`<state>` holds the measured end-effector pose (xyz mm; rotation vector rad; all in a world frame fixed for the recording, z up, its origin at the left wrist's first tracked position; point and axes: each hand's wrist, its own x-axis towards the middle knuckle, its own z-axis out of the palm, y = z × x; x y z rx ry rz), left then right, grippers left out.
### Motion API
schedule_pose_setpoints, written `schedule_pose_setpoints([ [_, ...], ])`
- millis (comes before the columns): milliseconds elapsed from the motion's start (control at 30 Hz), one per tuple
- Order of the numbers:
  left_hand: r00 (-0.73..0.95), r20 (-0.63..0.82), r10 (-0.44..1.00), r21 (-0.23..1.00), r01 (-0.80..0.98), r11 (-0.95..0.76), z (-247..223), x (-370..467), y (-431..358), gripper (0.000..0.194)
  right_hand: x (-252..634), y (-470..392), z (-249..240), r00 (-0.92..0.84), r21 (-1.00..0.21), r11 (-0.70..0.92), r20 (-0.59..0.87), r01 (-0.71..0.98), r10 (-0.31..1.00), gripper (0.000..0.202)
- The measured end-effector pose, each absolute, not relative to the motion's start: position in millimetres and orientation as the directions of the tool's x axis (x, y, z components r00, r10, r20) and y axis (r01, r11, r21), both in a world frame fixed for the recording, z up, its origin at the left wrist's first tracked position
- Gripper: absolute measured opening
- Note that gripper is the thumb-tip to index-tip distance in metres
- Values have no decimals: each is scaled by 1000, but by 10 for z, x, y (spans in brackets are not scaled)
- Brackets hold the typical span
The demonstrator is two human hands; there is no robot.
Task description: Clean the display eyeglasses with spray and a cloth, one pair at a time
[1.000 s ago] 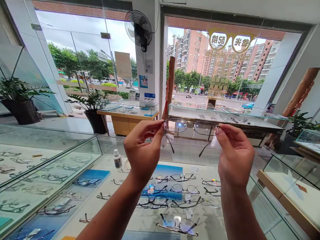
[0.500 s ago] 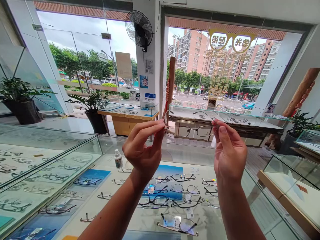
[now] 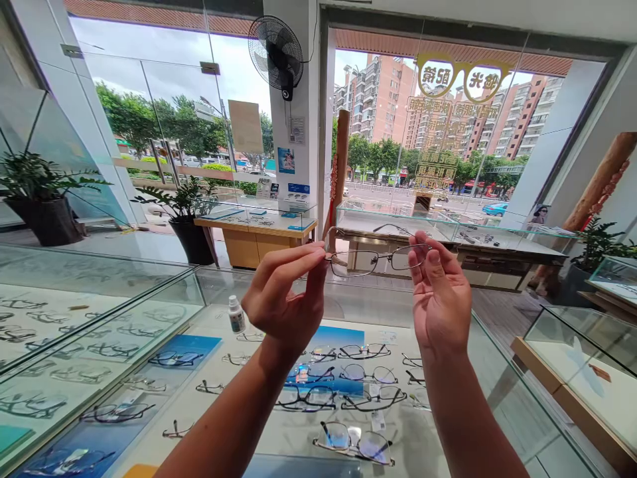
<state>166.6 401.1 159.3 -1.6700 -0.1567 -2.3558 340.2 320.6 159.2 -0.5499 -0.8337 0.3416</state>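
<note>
A pair of thin metal-framed eyeglasses [image 3: 374,260] is held up in front of me, above a glass display case, with its temples pointing away. My left hand [image 3: 286,292] is closed, thumb and fingers pinching the frame's left end near the hinge. At the other end, my right hand [image 3: 442,292] has its thumb by the right hinge. Its fingers lie behind the right lens and partly show through it; the exact contact there is hard to make out. Below, several eyeglasses [image 3: 353,443] lie in rows inside the case.
A small white bottle [image 3: 236,315] stands left of my left hand. Glass display cases [image 3: 199,292] stretch across the front and left, with another case [image 3: 552,372] at right. Farther back are a potted plant [image 3: 192,232], a wall fan [image 3: 276,56] and large windows.
My right hand has moved left along the eyeglasses, its fingers now behind the right lens. The right temple has shifted slightly left. My left hand stays almost in place.
</note>
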Motion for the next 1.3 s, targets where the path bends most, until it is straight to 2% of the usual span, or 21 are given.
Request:
schedule_pose_setpoints([
  [167, -273, 960, -68, 23, 316, -949, 1558, 1635, 4004, 16, 3421, 3202, 1585, 634, -628, 772, 558, -98, 535, 26],
  [367, -249, 967, -55, 19, 287, -958, 1563, 1639, 4019, 18, 3519, 3213, 1590, 590, -660, 723, 506, -206, 630, 25],
  [533, -231, 973, -24, 51, 313, -949, 1576, 1628, 4039, 11, 3565, 3210, 1588, 533, -684, 677, 479, -272, 698, 27],
  [800, -201, 979, 27, 73, 226, -971, 1581, 1621, 4027, 17, 3518, 3161, 1611, 538, -660, 694, 488, -289, 688, 24],
  [1000, -217, 953, 213, 229, 51, -972, 1578, 1667, 4028, 10, 3503, 3150, 1620, 518, -670, 683, 491, -289, 700, 22],
  [1133, -237, 900, 365, 360, -66, -931, 1597, 1648, 4127, 9, 3559, 3268, 1543, 462, -737, 614, 456, -284, 761, 21],
  [1200, -174, 862, 477, 471, -75, -879, 1605, 1601, 4240, 10, 3606, 3377, 1477, 438, -803, 545, 411, -241, 800, 21],
  [1300, -12, 796, 605, 605, -7, -796, 1593, 1510, 4446, 12, 3665, 3540, 1383, 401, -895, 441, 380, -68, 833, 24],
])
